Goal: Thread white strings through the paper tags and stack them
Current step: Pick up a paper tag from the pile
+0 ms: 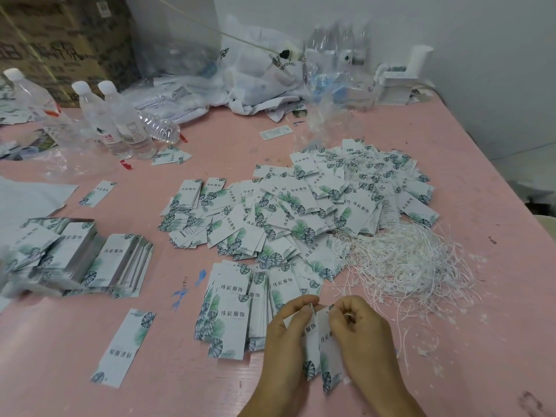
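The pink table (301, 395) is being bounded on the right by an edge running diagonally from the far wall toward the near right corner, and bare pink surface is being left open along that edge and across the near left, around a single tag (125, 347) lying apart from the rest. The middle of the table is being covered by a loose heap of tags (301, 206), with a tangle of white strings (406, 260) lying just beside it on the right. A fanned stack of tags (231, 308) is lying just in front of the heap, near the hands. On the left, 2 neat stacks of tags (90, 257) are being kept well apart from the heap. Water bottles (120, 121) and crumpled plastic bags (261, 73) are crowding the far side.

Near the front edge, 2 tags (323, 353) are being held upright between both hands. The left hand (288, 335) is being curled round the left tag, thumb and forefinger pinching its top. The right hand (361, 326) is being closed on the right tag, fingertips pinched together at its top edge; whether a string is also being gripped there cannot be told.
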`<act>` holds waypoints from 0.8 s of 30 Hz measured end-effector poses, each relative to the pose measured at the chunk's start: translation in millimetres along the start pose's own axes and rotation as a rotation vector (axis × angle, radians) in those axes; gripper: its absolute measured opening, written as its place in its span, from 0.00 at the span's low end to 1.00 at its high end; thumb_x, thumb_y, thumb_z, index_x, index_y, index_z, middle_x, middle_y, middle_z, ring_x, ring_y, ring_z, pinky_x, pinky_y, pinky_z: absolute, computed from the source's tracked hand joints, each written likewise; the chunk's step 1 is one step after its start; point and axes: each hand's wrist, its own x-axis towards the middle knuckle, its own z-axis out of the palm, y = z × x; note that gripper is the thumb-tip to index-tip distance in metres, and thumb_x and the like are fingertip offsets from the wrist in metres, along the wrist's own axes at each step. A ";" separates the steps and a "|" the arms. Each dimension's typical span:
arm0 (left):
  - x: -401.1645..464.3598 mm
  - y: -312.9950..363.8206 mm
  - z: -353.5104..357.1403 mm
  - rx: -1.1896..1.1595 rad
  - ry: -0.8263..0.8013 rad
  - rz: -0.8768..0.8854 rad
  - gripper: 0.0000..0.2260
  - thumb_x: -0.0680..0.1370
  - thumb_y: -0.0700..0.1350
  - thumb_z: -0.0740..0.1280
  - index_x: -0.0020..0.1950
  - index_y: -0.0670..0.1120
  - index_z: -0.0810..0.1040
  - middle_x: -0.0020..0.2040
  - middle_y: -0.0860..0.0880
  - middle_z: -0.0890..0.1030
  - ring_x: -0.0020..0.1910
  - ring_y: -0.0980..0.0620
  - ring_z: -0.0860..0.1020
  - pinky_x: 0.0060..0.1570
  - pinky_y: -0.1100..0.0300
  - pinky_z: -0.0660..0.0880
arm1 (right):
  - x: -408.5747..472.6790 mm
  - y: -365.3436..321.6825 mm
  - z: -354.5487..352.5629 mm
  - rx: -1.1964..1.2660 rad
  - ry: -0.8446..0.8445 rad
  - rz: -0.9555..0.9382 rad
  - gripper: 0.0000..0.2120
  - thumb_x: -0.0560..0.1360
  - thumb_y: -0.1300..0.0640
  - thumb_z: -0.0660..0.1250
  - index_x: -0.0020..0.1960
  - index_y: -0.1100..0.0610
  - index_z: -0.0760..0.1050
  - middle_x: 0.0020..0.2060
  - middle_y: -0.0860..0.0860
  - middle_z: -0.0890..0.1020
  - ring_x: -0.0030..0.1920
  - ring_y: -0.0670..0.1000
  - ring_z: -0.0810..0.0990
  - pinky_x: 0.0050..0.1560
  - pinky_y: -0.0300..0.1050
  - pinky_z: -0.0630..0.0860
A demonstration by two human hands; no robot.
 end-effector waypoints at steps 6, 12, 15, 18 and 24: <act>1.7 -1.9 -0.4 0.024 0.018 -0.012 0.14 0.68 0.42 0.76 0.52 0.42 0.84 0.51 0.33 0.83 0.47 0.38 0.82 0.56 0.41 0.76 | -0.1 -0.4 0.1 0.010 0.005 0.016 0.09 0.73 0.59 0.67 0.37 0.49 0.73 0.30 0.45 0.81 0.27 0.46 0.75 0.30 0.42 0.72; 0.9 -1.5 1.0 0.032 0.021 -0.002 0.19 0.62 0.46 0.79 0.51 0.43 0.84 0.51 0.33 0.84 0.46 0.38 0.82 0.56 0.40 0.76 | -1.3 -0.1 0.3 0.017 -0.012 0.018 0.10 0.71 0.61 0.67 0.35 0.49 0.71 0.28 0.46 0.79 0.25 0.41 0.70 0.27 0.36 0.68; 1.0 -2.1 0.4 0.029 0.012 0.002 0.17 0.64 0.45 0.78 0.52 0.44 0.83 0.50 0.32 0.84 0.44 0.39 0.82 0.52 0.44 0.76 | -0.9 -0.2 0.5 0.007 -0.012 0.017 0.11 0.71 0.61 0.67 0.34 0.49 0.71 0.26 0.47 0.78 0.24 0.41 0.68 0.27 0.36 0.67; 1.0 -3.6 -1.0 0.040 -0.007 0.006 0.17 0.65 0.45 0.78 0.53 0.44 0.83 0.48 0.32 0.84 0.41 0.41 0.82 0.49 0.48 0.77 | -0.6 -1.3 0.0 0.013 -0.016 0.009 0.10 0.72 0.61 0.67 0.35 0.50 0.71 0.26 0.49 0.77 0.23 0.43 0.68 0.26 0.37 0.67; 1.0 -6.0 -1.7 0.088 -0.015 0.055 0.17 0.65 0.46 0.79 0.52 0.45 0.83 0.47 0.31 0.83 0.41 0.40 0.81 0.50 0.44 0.77 | -2.8 -7.2 -1.4 0.062 -0.034 -0.024 0.09 0.68 0.48 0.65 0.35 0.51 0.71 0.23 0.49 0.75 0.22 0.44 0.66 0.25 0.37 0.65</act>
